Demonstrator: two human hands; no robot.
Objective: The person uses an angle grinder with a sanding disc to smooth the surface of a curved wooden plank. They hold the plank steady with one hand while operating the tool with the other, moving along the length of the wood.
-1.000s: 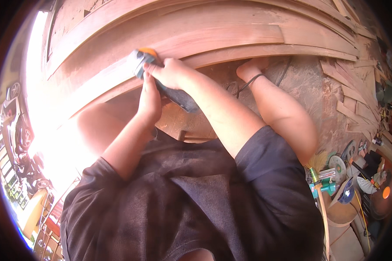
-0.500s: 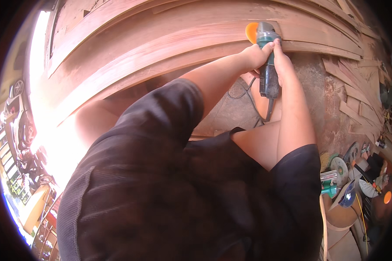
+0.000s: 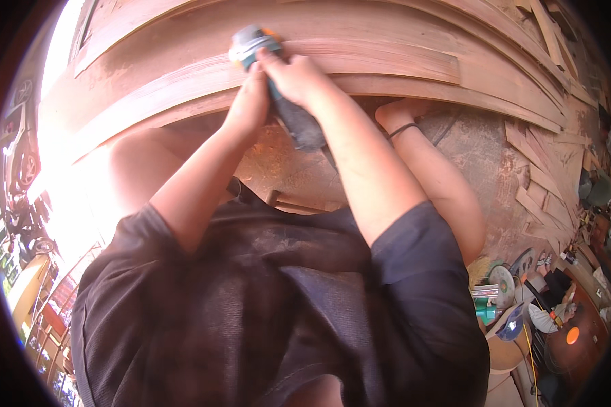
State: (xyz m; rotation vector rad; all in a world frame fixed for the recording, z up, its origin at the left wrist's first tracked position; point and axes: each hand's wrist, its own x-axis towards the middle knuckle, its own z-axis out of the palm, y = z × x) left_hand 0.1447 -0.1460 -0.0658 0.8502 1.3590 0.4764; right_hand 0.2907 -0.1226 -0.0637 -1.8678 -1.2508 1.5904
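An angle grinder [image 3: 297,123] with a teal front, a black rear body and a grey head is gripped by both of my hands. My left hand [image 3: 250,102] wraps its left side, and my right hand [image 3: 293,76] closes round it from the right, thumbs near the head. Part of an orange disc shows behind the head, blurred by motion. The head is over a long reddish wooden board [image 3: 394,60], towards its left part; whether the disc touches the wood, I cannot tell. The board lies on a wider wooden panel [image 3: 346,30].
More long planks [image 3: 468,34] lie beyond and on the right. Wood offcuts [image 3: 540,197] are scattered on the floor at right. Nearer, a grey disc [image 3: 501,285], a blue-and-white cap-like thing [image 3: 511,324] and an orange round disc [image 3: 572,336] lie among clutter. My bare leg [image 3: 441,169] is below the planks.
Both hands have carried the grinder leftward along the board, from near its right end. The tool is now tilted, its rear pointing down to the right.
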